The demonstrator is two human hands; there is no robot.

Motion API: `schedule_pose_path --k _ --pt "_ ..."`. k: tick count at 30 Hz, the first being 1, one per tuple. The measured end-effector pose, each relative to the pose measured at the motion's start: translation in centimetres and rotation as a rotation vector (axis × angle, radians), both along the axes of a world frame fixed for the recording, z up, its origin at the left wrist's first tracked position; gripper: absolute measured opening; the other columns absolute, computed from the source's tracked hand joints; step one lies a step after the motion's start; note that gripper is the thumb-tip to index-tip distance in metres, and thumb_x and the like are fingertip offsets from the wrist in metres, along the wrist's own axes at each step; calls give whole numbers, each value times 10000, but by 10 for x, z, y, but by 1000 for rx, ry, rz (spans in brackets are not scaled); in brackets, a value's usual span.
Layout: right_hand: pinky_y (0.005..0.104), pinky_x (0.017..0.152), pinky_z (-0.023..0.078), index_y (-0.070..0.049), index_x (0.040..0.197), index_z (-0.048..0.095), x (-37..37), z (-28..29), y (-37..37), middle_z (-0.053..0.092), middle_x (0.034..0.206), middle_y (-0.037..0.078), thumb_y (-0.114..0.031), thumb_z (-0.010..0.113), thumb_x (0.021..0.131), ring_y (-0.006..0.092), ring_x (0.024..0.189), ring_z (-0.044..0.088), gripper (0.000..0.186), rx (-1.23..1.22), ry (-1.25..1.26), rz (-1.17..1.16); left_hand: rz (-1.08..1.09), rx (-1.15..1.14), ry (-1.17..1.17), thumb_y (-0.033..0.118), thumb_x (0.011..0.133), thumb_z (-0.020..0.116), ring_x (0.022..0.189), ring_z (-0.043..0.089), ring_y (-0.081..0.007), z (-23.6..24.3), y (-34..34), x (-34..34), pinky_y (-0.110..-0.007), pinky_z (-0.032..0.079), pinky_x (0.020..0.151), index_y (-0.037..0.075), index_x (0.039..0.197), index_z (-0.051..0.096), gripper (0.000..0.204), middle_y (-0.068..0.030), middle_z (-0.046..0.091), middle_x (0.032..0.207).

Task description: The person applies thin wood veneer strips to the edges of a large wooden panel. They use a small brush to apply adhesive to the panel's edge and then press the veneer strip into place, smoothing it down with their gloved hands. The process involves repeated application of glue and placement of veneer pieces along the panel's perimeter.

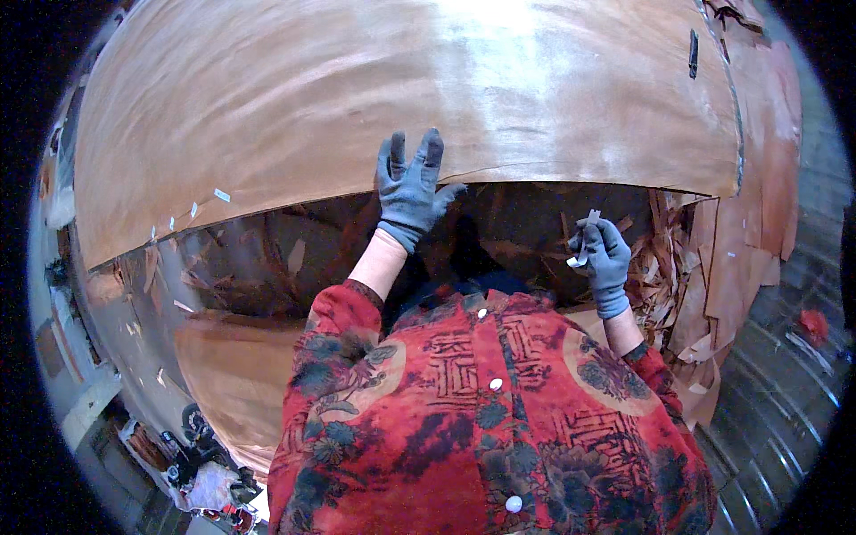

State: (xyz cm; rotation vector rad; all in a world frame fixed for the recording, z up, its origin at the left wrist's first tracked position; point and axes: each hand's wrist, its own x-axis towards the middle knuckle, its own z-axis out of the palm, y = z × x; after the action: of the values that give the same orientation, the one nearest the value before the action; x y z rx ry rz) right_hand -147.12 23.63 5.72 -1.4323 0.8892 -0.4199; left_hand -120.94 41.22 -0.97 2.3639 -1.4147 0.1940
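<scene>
A grey-gloved left hand lies spread over the lower edge of a broad tan sheet that fills the upper half of the frame, its fingers fanned and its thumb out to the side, an arrangement that seems meant to steady the thin edge. Right of centre, the right hand, gloved alike, pinches a small pale strip between thumb and fingertips, apparently to keep its end free; whether the whitish bit below the fingers belongs to the same strip cannot be told.

The sheet looks like wood veneer, smooth and faintly rippled, with a bright glare at top centre and a fine line, a split or a seam, near its edge. Small white tabs dot its lower left margin, perhaps marking or holding the edge; a short black strip lies at upper right. Torn, curling scraps crowd the dark space right of centre, beside rough-edged reddish-brown sheets. A red patterned jacket with round white buttons occupies the lower centre.
</scene>
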Motion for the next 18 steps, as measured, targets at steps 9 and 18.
schedule_pose_path --k 9,18 --pt "219 527 493 4 972 618 39 4 -8 637 724 38 -124 543 916 91 596 606 158 -48 37 225 34 -71 114 445 723 691 1385 107 -363 13 -4 -3 -503 102 1097 124 1450 215 926 -31 338 1454" --pt "250 436 482 -11 934 645 81 6 -10 582 602 31 -110 582 885 74 527 591 127 -44 167 372 147 -102 229 310 742 683 1400 -6 -353 19 -10 -15 -509 12 1095 49 1456 -29 1042 -15 338 1458"
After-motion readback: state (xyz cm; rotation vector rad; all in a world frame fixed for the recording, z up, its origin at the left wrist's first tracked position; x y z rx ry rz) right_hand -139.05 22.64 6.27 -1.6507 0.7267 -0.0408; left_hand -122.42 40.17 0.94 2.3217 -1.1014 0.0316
